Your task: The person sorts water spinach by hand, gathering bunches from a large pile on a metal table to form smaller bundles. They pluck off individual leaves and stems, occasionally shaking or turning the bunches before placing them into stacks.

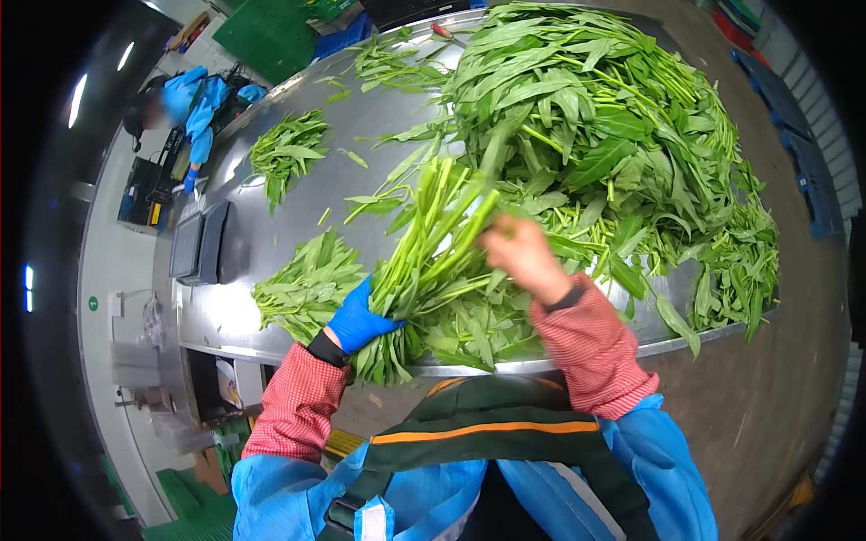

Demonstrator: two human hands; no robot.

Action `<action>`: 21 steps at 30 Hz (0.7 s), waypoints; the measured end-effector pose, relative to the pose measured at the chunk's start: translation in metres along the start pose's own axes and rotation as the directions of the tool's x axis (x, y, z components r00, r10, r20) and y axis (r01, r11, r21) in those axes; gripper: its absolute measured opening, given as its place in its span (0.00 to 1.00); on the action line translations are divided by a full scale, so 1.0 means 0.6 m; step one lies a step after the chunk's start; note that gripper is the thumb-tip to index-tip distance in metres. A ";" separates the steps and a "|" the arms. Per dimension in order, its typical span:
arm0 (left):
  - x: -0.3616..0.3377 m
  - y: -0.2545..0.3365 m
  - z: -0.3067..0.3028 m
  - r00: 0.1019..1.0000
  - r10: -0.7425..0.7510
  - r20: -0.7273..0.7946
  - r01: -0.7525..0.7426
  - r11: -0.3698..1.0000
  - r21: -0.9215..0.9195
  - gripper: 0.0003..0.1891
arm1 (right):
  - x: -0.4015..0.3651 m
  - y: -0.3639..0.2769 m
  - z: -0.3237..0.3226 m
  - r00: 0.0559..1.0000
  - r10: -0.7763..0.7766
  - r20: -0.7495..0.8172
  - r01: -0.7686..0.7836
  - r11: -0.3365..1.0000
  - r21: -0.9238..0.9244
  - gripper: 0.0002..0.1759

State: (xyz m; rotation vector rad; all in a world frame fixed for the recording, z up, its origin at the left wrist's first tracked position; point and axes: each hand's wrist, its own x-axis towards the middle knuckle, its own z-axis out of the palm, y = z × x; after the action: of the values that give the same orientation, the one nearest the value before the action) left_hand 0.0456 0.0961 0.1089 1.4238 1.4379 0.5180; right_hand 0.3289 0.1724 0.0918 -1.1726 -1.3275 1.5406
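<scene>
My left hand, in a blue glove, is closed around a bunch of water spinach near its leafy end. The pale green stems point up and away from me, and leaves hang below the glove. My bare right hand is just right of the stems, its fingers curled together. Motion blurs it, so whatever it pinches cannot be made out. Behind the bunch rises a large heap of water spinach. Loose leaves and stems lie on the metal table under my hands.
Smaller piles of water spinach lie at left and farther off. A grey scale stands at the table's left edge. A red-handled tool lies at the back. Beyond the table, a person in blue stands near green crates.
</scene>
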 end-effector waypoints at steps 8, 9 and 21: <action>-0.023 -0.011 -0.035 0.993 -0.113 -0.016 0.108 0.976 -0.191 0.35 | -0.050 0.010 -0.219 0.978 -0.210 0.012 0.101 0.517 0.850 0.08; -0.023 -0.011 -0.041 0.992 -0.121 -0.027 0.110 0.960 -0.256 0.35 | -0.057 0.031 -0.215 0.982 -0.163 0.092 0.015 0.560 0.828 0.11; -0.035 0.014 -0.058 0.993 -0.113 0.033 0.096 0.617 -0.781 0.30 | -0.084 -0.024 -0.027 0.705 0.306 0.640 -0.012 0.907 -0.421 0.39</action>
State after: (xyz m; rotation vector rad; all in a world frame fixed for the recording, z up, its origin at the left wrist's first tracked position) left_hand 0.0160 0.0901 0.1373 0.6095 1.0663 0.9475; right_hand 0.3584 0.1314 0.1134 -0.9718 -2.1658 2.0280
